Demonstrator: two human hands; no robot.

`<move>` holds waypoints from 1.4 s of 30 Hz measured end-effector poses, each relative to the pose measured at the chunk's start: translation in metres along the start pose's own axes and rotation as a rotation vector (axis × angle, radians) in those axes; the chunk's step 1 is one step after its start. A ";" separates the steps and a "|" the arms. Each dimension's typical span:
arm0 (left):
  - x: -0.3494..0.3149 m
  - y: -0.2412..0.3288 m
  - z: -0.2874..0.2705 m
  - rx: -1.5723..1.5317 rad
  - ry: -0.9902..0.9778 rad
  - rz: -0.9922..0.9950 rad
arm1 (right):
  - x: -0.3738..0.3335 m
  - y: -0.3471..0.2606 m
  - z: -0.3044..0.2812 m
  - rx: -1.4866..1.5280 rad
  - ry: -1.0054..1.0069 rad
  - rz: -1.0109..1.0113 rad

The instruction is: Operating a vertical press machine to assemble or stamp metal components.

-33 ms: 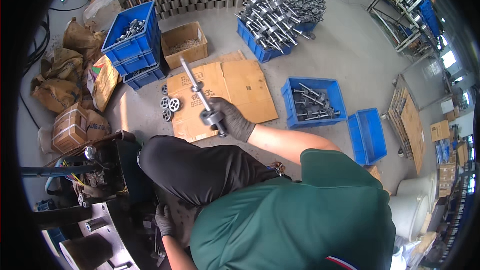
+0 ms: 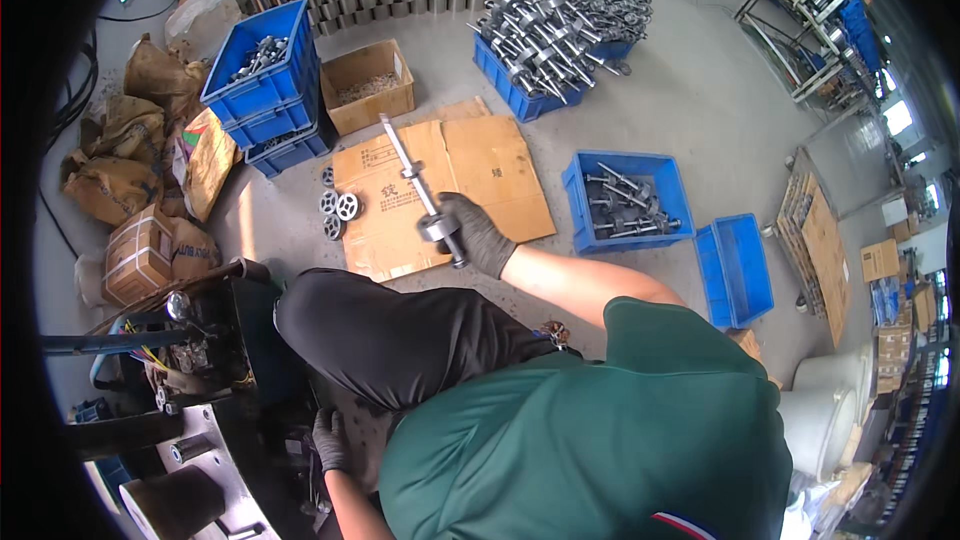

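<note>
My right hand (image 2: pixel 478 237), in a dark grey glove, is closed on a metal shaft (image 2: pixel 415 180). The shaft tilts up and to the left, with a small collar partway along and a thicker round hub beside my fingers. Beneath it on the floor lies a flattened cardboard sheet (image 2: pixel 490 175). My left hand (image 2: pixel 330 442), gloved too, is low beside my body, next to the dark machine (image 2: pixel 205 440). Its fingers look extended and hold nothing that I can see.
A blue crate (image 2: pixel 628 240) of shafts and another blue crate (image 2: pixel 737 275) stand to the right. Farther back, a crate (image 2: pixel 525 100) is heaped with shafts. Stacked blue crates (image 2: pixel 255 100), an open carton (image 2: pixel 375 105) and small black wheels (image 2: pixel 347 207) are at the left.
My right hand has shifted slightly to the right with the shaft, which is now a little lower. My left hand stays in the same place.
</note>
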State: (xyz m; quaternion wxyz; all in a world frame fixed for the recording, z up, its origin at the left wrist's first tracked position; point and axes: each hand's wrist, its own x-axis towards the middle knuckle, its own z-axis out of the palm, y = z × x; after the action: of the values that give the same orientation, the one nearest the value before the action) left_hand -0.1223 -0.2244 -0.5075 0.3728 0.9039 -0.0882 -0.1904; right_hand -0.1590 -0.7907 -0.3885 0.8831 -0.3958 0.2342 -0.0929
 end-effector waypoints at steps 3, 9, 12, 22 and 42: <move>-0.006 -0.010 0.005 -0.057 -0.108 -0.140 | 0.026 0.029 -0.115 -0.233 0.382 0.017; -0.017 -0.031 0.005 -0.102 -0.121 -0.196 | -0.006 0.007 -0.342 -0.531 0.795 -0.211; -0.020 -0.033 0.006 -0.093 -0.144 -0.190 | -0.057 -0.063 -0.398 -1.630 0.940 0.022; -0.017 -0.023 0.007 -0.057 -0.186 -0.186 | -0.055 -0.080 -0.380 -1.575 1.215 0.030; -0.382 0.039 -0.132 0.147 1.097 -0.235 | 0.204 0.112 0.252 -2.010 -1.123 -0.626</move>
State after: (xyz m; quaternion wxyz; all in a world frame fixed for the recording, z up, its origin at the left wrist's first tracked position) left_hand -0.4171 -0.0529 -0.2878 0.2766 0.8977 0.2069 0.2735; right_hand 0.1392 -0.6219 -0.3951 0.0956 -0.9352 -0.3238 0.1068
